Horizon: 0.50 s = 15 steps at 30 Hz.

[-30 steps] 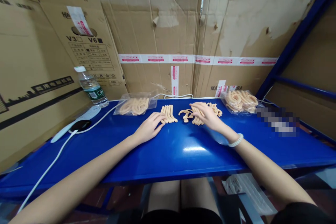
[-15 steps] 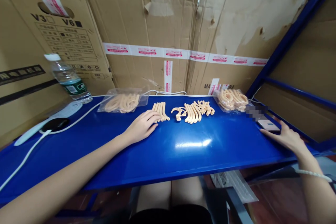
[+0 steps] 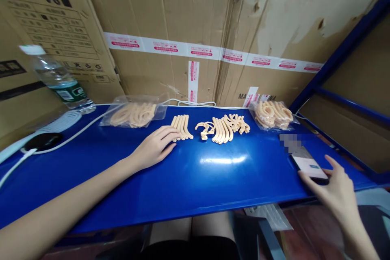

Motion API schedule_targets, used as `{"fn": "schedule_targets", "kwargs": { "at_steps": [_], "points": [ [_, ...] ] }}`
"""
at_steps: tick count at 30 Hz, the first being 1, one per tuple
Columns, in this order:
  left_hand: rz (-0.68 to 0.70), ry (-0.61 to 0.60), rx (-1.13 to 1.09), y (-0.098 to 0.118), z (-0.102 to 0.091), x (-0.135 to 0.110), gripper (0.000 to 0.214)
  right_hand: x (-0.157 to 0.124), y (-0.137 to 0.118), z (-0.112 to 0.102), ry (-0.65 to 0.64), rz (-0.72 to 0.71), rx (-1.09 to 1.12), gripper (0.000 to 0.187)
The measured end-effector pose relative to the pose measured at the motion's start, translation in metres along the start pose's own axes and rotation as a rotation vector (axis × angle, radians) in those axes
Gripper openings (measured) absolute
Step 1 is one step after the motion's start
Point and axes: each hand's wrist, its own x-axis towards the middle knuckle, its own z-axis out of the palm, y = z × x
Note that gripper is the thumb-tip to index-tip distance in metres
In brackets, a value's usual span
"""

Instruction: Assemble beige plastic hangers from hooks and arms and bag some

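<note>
My left hand (image 3: 154, 146) lies flat and open on the blue table (image 3: 195, 178), its fingertips touching a small row of beige curved plastic pieces (image 3: 180, 126). A looser pile of the same curved pieces (image 3: 224, 128) lies just to the right. At the table's right front edge my right hand (image 3: 333, 189) rests with fingers spread around a phone (image 3: 308, 162) with a lit screen, thumb and fingers at its near end. Two clear bags of beige pieces lie at the back: a left bag (image 3: 132, 113) and a right bag (image 3: 272, 114).
A water bottle (image 3: 57, 79) stands at the back left beside a white device (image 3: 57, 124), a black puck (image 3: 41, 141) and a white cable (image 3: 91, 124). Cardboard boxes (image 3: 195, 28) wall in the back and left. A blue rack post (image 3: 338, 55) rises at right.
My right hand left the loose pile of pieces, swung to the table's right edge and drew the phone nearer. The left hand stayed by the small row. The view dropped and turned slightly right.
</note>
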Motion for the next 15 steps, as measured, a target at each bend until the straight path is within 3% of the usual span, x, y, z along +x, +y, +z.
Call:
{"fn": "schedule_targets", "kwargs": {
  "at_steps": [3,7,11,15],
  "points": [
    [0.005,-0.002,0.028,-0.001,0.001,-0.002,0.026,-0.042,-0.039,-0.003,-0.010,-0.114,0.082,0.096],
    [-0.015,-0.040,0.064,0.001,0.000,-0.005,0.025,-0.078,-0.075,0.000,0.028,-0.203,0.190,0.099],
    [-0.017,-0.054,0.087,0.002,-0.001,-0.005,0.025,-0.094,-0.085,0.001,-0.027,-0.261,0.269,0.096],
    [-0.041,-0.065,0.092,-0.001,0.001,-0.008,0.025,-0.101,-0.080,0.000,-0.050,-0.326,0.293,0.081]
  ]
}}
